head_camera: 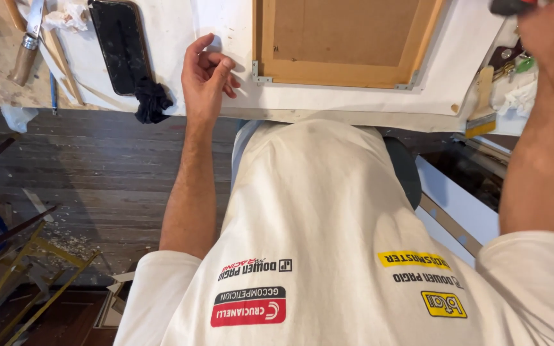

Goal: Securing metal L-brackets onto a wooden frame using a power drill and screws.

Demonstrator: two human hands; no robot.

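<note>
Our left hand (208,77) hovers half-curled and empty just beside the frame (344,41) corner, right hand (549,32) grips a dark tool (511,6) past its far edge; a slip could gouge the wood.

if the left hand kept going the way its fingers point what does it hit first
Probably the wooden frame. The left hand rests on the white sheet with fingers curled toward the frame's metal corner bracket. Only bare sheet lies between, though depth is hard to judge.
</note>
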